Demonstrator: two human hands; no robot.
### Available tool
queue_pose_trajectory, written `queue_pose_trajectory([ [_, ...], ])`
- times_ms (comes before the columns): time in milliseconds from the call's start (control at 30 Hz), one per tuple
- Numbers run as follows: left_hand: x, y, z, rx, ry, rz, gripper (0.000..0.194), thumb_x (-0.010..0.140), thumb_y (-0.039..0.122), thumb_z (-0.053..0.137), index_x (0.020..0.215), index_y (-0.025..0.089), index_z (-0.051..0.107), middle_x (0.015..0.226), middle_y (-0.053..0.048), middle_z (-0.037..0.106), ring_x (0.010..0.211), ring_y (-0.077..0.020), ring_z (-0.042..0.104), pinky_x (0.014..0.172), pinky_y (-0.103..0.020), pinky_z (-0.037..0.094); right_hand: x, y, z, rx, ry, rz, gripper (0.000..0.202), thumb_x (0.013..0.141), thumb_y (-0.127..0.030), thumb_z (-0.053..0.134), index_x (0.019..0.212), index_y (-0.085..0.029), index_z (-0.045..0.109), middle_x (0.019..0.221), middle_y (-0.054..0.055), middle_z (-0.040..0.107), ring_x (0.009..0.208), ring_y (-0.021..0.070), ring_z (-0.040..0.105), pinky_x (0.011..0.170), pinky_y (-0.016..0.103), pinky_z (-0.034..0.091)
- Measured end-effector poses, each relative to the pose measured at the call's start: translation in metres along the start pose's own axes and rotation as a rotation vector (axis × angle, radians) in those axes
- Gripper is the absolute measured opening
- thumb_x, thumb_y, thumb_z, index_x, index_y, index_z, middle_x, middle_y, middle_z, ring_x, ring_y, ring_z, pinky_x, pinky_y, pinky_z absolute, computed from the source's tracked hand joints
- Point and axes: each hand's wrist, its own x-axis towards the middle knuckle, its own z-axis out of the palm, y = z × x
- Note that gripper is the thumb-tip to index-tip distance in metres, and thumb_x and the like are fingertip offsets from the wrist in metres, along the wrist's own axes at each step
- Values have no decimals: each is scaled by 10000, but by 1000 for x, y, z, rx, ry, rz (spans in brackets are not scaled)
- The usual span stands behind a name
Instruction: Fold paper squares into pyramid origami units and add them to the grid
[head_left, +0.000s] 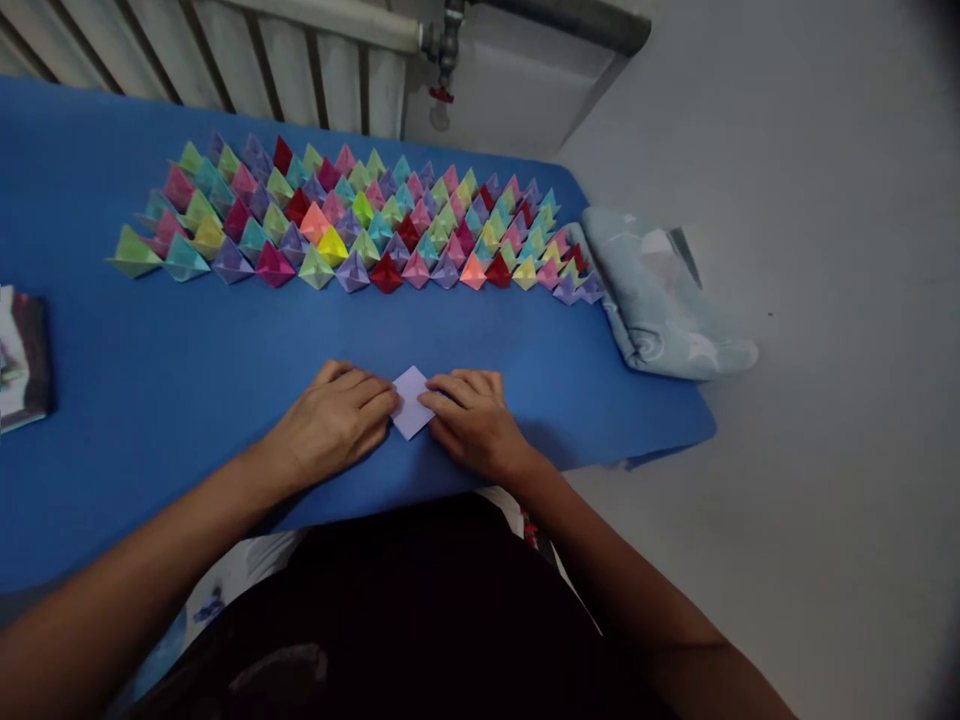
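Note:
A small lavender square of folded paper (411, 404) lies near the front edge of the blue table, turned so one corner points away from me. My left hand (346, 412) grips its left corner with the fingers closed. On the opposite corner my right hand (471, 418) pinches the paper between thumb and fingers. Beyond the hands stand rows of folded paper boats (352, 225) in many colours, among them green, pink, red, purple, yellow and turquoise.
The blue table (187, 350) carries a folded grey-blue patterned cloth (660, 300) at its right end. At the left edge sits a partly visible dark and white item (22, 355). A radiator (292, 65) and a pipe valve (448, 50) are behind.

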Motion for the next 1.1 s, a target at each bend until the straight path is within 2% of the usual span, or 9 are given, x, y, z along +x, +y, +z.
queue_pose_trajectory([
  [133,-1,1,0,-26,26,-59,217,989,231,496,1041,174,699,1013,-89,763,890,-232,686,904,-435,452,-7,-4,0,109,13,105,215,1006,-275,513,1106,-200,687,1142,83,719,1021,224,584,885,390,354],
  [300,1,0,4,-71,42,-143,263,1015,305,487,995,184,719,1000,-77,763,867,-221,670,840,-401,446,-6,-4,2,251,29,276,170,994,-272,551,1004,-234,717,1111,53,723,1005,205,604,899,382,373],
  [533,5,-2,11,-179,17,-392,287,989,379,525,887,199,725,1002,-84,733,944,-247,624,815,-393,432,4,-7,1,323,11,489,155,955,-285,605,869,-221,717,1151,67,706,1074,231,601,937,406,394],
  [800,15,-6,14,-224,-58,-557,259,925,373,582,757,203,683,1024,-77,723,1012,-275,597,864,-432,436,12,-11,0,326,11,576,206,942,-304,609,767,-212,669,1183,78,692,1111,248,596,959,435,402],
  [967,15,-4,17,-208,-64,-585,258,910,372,587,739,196,669,1038,-86,713,1035,-292,591,898,-454,441,13,-10,2,327,17,590,210,927,-295,619,737,-210,644,1194,76,685,1130,254,589,961,441,400],
  [1100,14,-4,19,-168,-53,-555,262,908,382,585,736,200,663,1026,-86,704,1023,-295,587,913,-470,442,14,-11,3,320,35,593,221,927,-294,614,725,-207,629,1194,83,686,1125,263,594,955,449,409],
])
